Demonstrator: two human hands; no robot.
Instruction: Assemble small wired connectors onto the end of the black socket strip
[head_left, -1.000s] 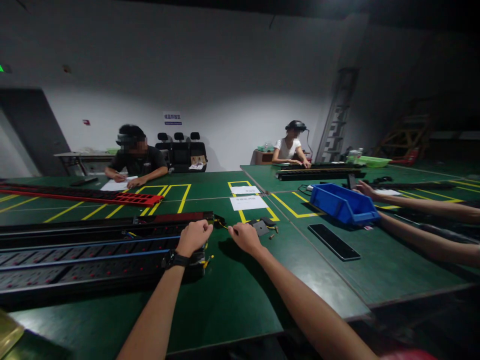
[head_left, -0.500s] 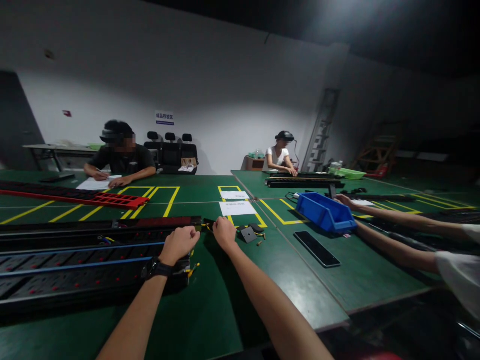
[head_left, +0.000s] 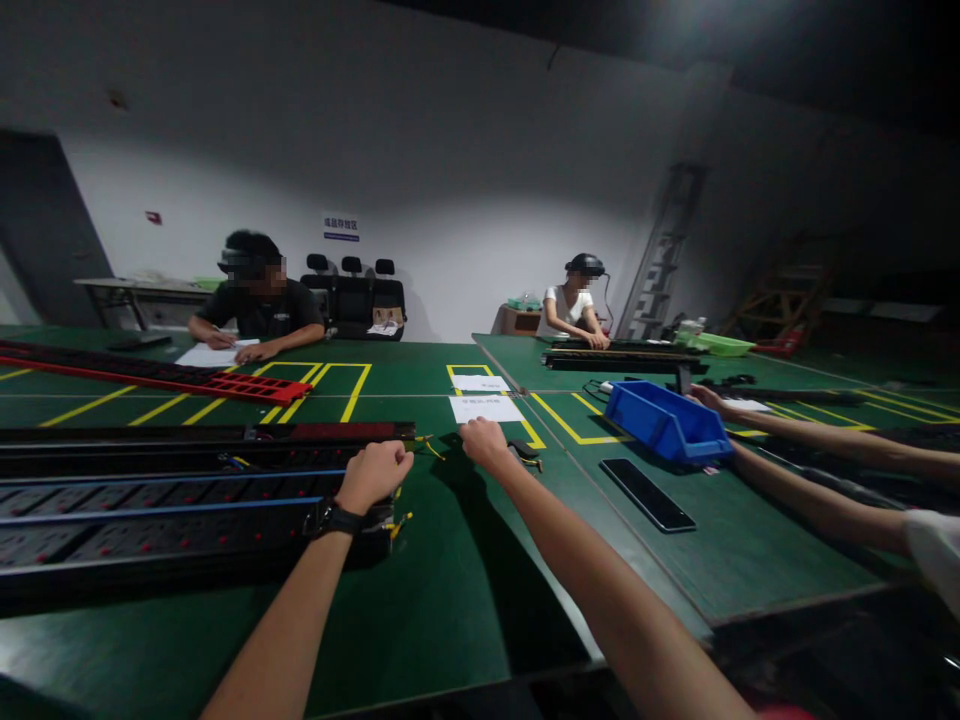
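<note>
My left hand (head_left: 375, 476), with a black watch on the wrist, is closed at the right end of a long black power strip (head_left: 187, 540) with rows of sockets and red dots. Its fingertips are hidden behind the hand. Yellow wire ends (head_left: 403, 524) stick out of the strip's end. My right hand (head_left: 486, 442) is held apart from the strip, over the table by the printed papers (head_left: 491, 408). Its fingers are curled, and what they hold, if anything, is hidden. A small black part (head_left: 525, 452) with yellow-tipped leads lies just right of it.
A blue bin (head_left: 660, 425) and a phone (head_left: 647, 495) lie to the right, near a co-worker's arms (head_left: 817, 490). A red rack strip (head_left: 262, 390) lies at back left. Two people sit across the green table (head_left: 450, 620), one writing on paper, one handling black strips.
My right hand has moved right, away from the strip's end, over where a square dark plate lay; that plate is now out of sight. My left hand stays at the strip. The view has shifted slightly.
</note>
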